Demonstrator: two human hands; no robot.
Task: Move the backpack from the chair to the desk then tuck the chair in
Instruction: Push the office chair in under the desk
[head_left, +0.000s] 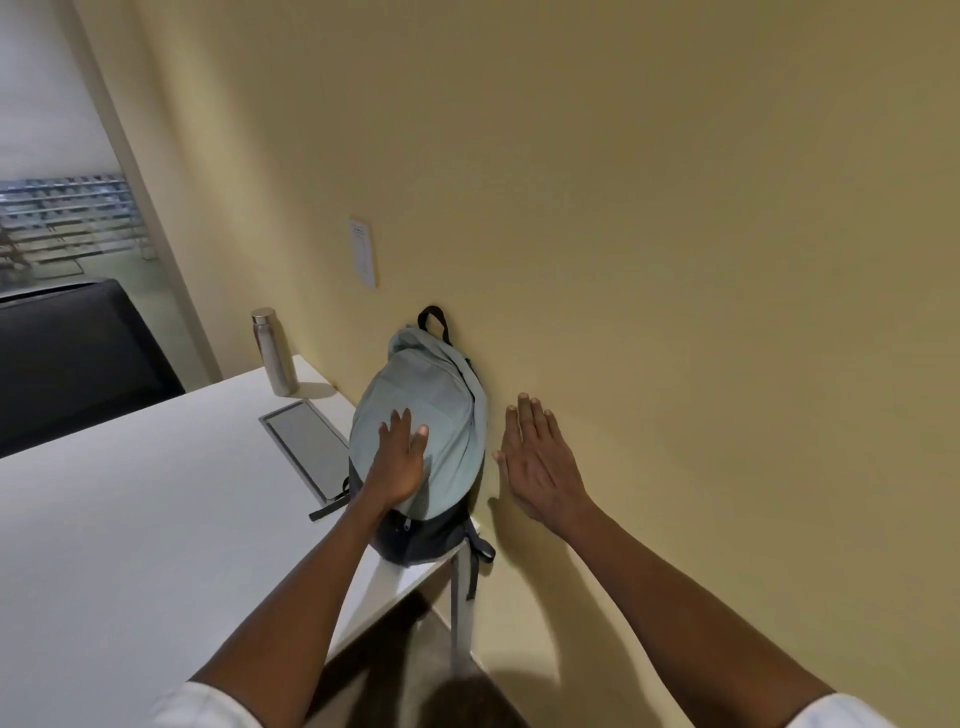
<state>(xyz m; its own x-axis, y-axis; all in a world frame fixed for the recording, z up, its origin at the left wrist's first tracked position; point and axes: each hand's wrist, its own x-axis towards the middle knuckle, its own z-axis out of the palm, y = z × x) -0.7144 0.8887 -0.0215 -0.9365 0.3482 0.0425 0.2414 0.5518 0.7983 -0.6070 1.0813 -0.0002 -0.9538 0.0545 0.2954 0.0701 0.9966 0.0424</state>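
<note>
A white desk (130, 519) is set against a yellow wall (675, 208). The backpack (421, 415) has been stood up on the desk, right at its far corner, and it is leaned on the wall. Its top part is pale blue-green and its bottom part is dark. A black loop (434, 318) is seen at the top. Dark straps (470, 566) are hung down over the desk edge by the wall.

The left hand (397, 465) is laid flat on the front of the backpack, low down near where the pale part meets the dark part. Its fingers are spread out and nothing is gripped. The right hand (537, 462) is held open just to the right of the backpack, close to the wall. It cannot be told if the wall or the bag is touched by it. Nothing is held in it. White sleeves (208, 709) are seen at the bottom.

A flat grey panel (306, 447) is set into the desk just left of the backpack. A silver bottle (272, 351) is stood behind it, near the wall. A small white plate (363, 252) is fixed on the wall above the backpack. A black chair back (72, 358) is seen past the far side of the desk.
</note>
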